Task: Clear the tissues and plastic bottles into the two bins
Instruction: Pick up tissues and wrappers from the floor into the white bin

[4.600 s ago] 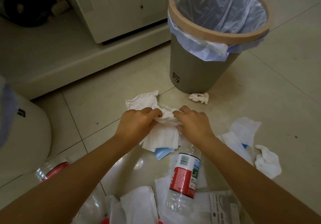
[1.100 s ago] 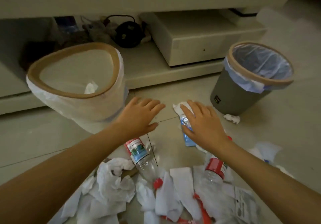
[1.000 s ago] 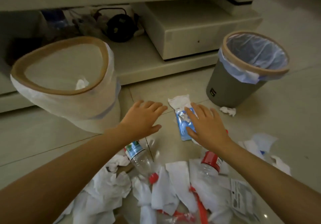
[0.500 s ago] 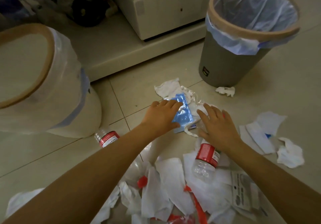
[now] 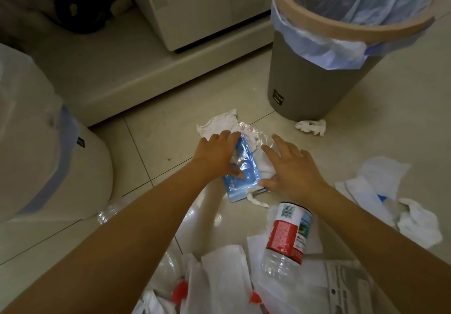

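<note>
Two bins counted: grey bin (image 5: 314, 89) with a pale blue liner at upper right, white bin (image 5: 56, 172) with a clear liner at left edge. Bottles: one red-labelled bottle (image 5: 288, 238) lying low of centre beneath the right forearm, a second clear bottle (image 5: 109, 212) peeking out beside the white bin's base, red caps and clear plastic at the bottom edge too jumbled to count. Tissues: small crumpled tissue (image 5: 311, 127) touching the grey bin's foot, flat tissue (image 5: 217, 124) above the hands, several more sheets at right and along the bottom edge, number uncertain. One blue packet (image 5: 244, 182) at centre, wrapped in clear film.

Left hand (image 5: 216, 155) laid palm-down over the packet's left side, fingers bent over its top edge, thumb pressed on its face. Right hand (image 5: 290, 169) just beside it, fingers spread and straight, thumb tip touching the packet's lower right corner, nothing gripped.

Against half a second earlier: both hands closer about the packet, left thumb now on the blue face; white bin slid further off the left edge, grey bin larger at upper right.
</note>
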Demonstrator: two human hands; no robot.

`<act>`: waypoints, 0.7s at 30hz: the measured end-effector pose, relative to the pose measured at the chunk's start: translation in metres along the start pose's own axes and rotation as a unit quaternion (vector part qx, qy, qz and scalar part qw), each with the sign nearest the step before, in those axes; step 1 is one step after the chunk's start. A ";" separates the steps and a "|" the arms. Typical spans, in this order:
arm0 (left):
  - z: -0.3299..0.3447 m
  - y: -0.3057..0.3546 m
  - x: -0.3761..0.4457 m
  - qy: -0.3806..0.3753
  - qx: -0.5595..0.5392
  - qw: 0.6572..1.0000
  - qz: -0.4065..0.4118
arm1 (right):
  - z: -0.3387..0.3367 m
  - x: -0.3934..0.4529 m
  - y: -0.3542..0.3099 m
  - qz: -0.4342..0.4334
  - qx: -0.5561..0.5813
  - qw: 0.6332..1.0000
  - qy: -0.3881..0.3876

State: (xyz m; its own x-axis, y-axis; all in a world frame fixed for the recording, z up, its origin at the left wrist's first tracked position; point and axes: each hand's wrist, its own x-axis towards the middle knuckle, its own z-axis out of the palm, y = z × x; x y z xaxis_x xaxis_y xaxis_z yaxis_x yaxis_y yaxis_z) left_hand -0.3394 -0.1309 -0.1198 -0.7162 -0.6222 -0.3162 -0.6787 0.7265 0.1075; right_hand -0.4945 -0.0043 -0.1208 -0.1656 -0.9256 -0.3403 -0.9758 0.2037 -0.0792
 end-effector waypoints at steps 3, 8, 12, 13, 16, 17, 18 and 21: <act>0.004 0.003 0.009 -0.027 -0.078 0.996 -0.043 | -0.002 0.005 0.000 0.003 0.046 0.999 -0.014; 0.007 0.006 0.019 -0.010 -0.171 0.983 -0.073 | 0.003 0.006 0.005 -0.011 0.091 0.996 -0.002; 0.009 0.004 0.020 -0.005 -0.132 0.990 -0.056 | 0.005 0.007 0.007 -0.006 0.094 0.996 0.003; 0.009 0.003 0.020 0.004 -0.114 0.992 -0.051 | 0.005 0.007 0.007 -0.008 0.097 0.995 -0.001; 0.008 -0.004 0.020 0.033 -0.084 0.995 -0.041 | 0.008 0.009 0.006 -0.020 0.102 0.995 -0.007; 0.008 -0.007 0.021 0.036 -0.084 0.995 -0.045 | 0.009 0.009 0.005 -0.023 0.100 0.995 -0.007; 0.008 -0.011 0.021 0.035 -0.088 0.994 -0.051 | 0.010 0.010 0.005 -0.022 0.098 0.995 -0.007; 0.010 -0.021 0.025 0.004 -0.112 0.990 -0.082 | 0.013 0.011 0.004 -0.018 0.102 0.995 -0.008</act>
State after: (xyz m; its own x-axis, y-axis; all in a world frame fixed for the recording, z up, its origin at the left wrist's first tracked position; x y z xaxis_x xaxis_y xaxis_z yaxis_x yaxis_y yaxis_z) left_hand -0.3416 -0.1584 -0.1396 -0.5937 -0.7296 -0.3394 -0.8046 0.5325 0.2628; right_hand -0.4982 -0.0099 -0.1367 -0.1280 -0.9288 -0.3478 -0.9312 0.2333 -0.2802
